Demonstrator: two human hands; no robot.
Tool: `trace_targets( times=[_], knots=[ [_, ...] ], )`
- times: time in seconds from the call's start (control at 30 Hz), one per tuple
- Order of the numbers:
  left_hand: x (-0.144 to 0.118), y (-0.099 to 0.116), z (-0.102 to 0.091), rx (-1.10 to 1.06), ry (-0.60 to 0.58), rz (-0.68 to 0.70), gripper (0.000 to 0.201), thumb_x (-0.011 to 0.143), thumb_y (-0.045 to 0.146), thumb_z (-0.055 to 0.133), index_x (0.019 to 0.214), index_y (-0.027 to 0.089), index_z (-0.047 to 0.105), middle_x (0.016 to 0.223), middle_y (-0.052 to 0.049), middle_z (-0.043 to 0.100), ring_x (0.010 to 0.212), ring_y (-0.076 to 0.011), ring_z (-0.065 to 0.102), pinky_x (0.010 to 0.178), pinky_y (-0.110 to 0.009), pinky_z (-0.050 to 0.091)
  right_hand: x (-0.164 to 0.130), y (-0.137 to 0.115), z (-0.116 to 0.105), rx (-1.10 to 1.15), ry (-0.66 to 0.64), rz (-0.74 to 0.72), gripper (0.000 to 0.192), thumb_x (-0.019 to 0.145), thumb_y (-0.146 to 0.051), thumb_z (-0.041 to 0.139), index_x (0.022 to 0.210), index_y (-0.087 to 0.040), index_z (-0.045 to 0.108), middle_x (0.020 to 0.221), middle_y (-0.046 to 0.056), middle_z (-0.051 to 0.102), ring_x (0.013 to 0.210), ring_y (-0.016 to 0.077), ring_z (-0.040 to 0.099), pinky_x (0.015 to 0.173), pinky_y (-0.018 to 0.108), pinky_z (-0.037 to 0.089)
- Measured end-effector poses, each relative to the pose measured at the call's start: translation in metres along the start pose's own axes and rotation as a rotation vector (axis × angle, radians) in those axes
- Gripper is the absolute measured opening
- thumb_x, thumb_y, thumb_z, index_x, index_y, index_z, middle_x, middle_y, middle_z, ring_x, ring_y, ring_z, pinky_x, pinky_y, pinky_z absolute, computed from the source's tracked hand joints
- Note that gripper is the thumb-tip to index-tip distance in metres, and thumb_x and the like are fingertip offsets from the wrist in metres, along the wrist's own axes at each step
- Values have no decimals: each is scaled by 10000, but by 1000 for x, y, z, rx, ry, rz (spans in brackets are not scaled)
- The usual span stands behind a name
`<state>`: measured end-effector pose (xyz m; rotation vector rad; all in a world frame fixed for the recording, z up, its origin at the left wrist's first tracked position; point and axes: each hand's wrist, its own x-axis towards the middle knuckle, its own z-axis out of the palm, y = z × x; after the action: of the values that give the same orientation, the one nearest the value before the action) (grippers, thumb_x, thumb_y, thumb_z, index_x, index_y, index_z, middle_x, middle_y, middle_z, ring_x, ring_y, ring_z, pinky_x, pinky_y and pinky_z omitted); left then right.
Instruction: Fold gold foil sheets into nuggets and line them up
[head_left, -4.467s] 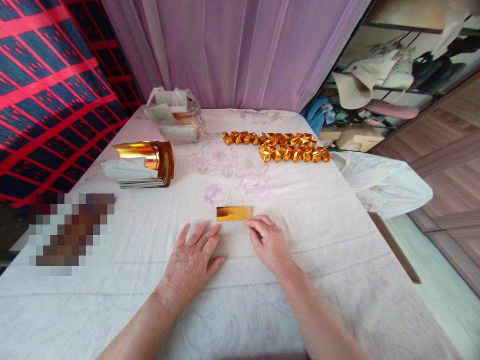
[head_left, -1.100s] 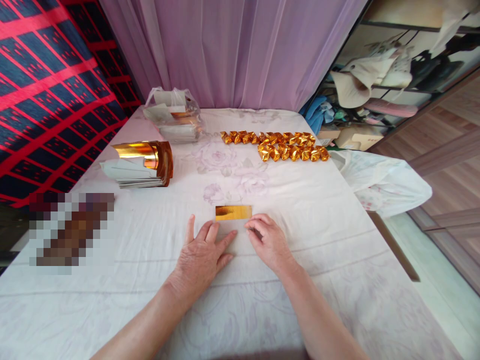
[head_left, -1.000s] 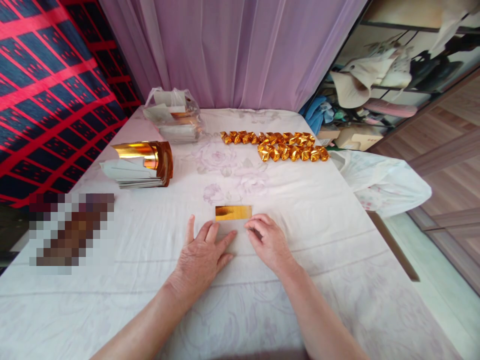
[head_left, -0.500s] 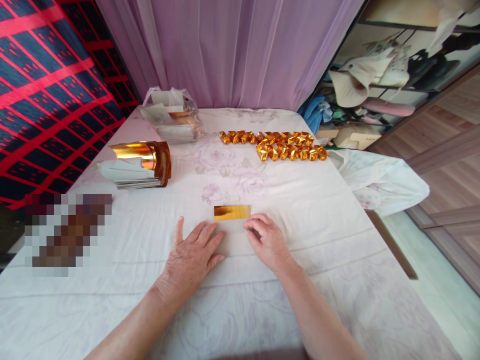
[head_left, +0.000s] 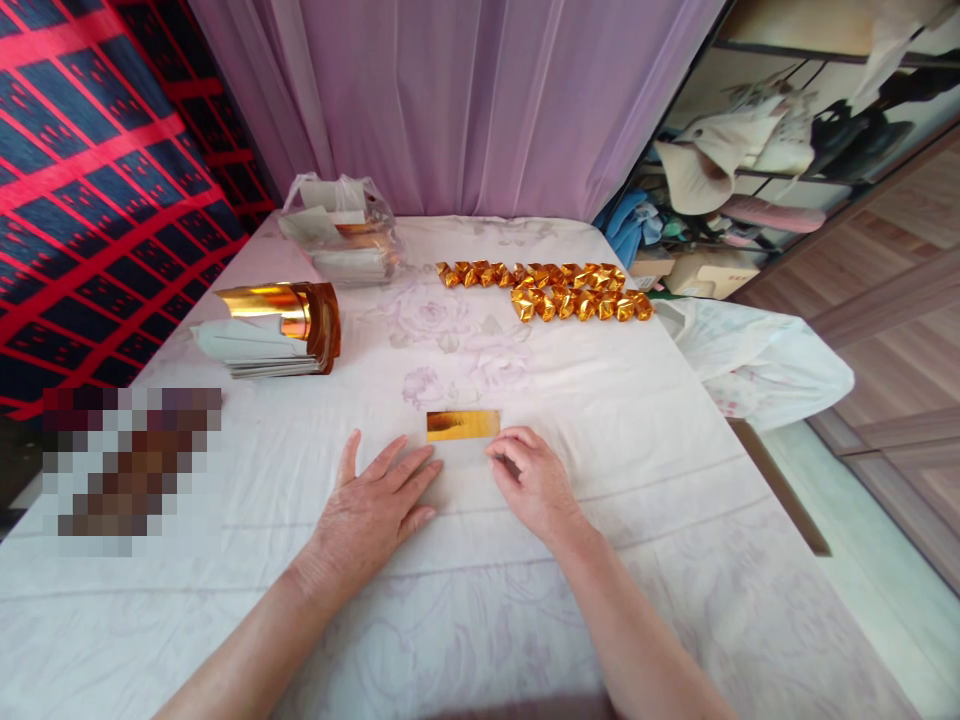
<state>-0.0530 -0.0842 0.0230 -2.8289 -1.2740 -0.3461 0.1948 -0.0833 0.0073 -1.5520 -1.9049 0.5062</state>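
A small rectangle of shiny gold foil paper point(head_left: 463, 425) lies flat on the patterned tablecloth in front of me. Just below its left end, my left hand point(head_left: 379, 495) rests flat on the cloth with the fingers spread, holding nothing. My right hand point(head_left: 532, 475) is at the paper's lower right corner, thumb and fingertips drawn together in a pinch. Whether anything is between those fingertips is hidden. Beyond the paper, two rows of folded gold paper pieces point(head_left: 581, 305) stand side by side.
To the left stands a curved stack of gold foil sheets with pale backs point(head_left: 270, 345). Behind it is a clear plastic bag of more sheets point(head_left: 345, 235). A blurred-out patch point(head_left: 139, 470) covers something at the left edge. A white plastic bag point(head_left: 780, 360) hangs beyond the right edge.
My left hand has slid slightly left, away from the gold paper. My right hand and the paper look almost the same as before.
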Motion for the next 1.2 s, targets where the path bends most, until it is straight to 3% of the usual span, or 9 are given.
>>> trace_targets(
  times=[0.23,0.37,0.5,0.73,1.07,1.2],
  knots=[
    [5,4,-7,15,-18,10,396,1009,468,384,1270,298,628,1332,-26,639,1263,-289,538,1162,-640,-83,1,-12,7,-120,69,26,40,844,-245,608,833,-213,631,908,60,624,854,212,609,787,351,486],
    [10,10,-8,32,-37,-4,340,985,440,467,1253,318,638,1298,-41,652,1237,-271,556,1170,-642,-28,1,-18,12,-239,85,62,101,825,-300,664,836,-208,624,926,77,615,856,236,596,769,367,475],
    [9,9,-6,25,-29,-2,344,979,451,475,1256,324,636,1303,-45,646,1239,-274,554,1165,-655,-16,2,-14,10,-173,66,66,32,826,-224,644,801,-229,624,906,54,618,854,218,603,780,356,475],
    [4,-1,-2,0,-9,17,368,995,479,419,1268,343,627,1314,-16,648,1262,-268,544,1171,-636,-18,4,-2,4,15,6,59,145,814,-115,585,802,-240,656,900,32,641,848,181,625,766,318,500],
    [4,-13,0,-47,-44,24,394,1014,502,350,1237,358,641,1338,31,639,1309,-230,507,1171,-559,-119,4,2,0,48,-13,29,196,835,-100,546,837,-236,687,919,37,664,861,173,644,783,311,515],
    [3,-16,0,-53,-54,20,378,1012,493,364,1231,367,646,1329,20,645,1309,-232,508,1172,-581,-93,3,2,0,48,-8,25,196,845,-109,540,843,-240,687,921,36,662,866,173,645,785,311,514]
  ],
)
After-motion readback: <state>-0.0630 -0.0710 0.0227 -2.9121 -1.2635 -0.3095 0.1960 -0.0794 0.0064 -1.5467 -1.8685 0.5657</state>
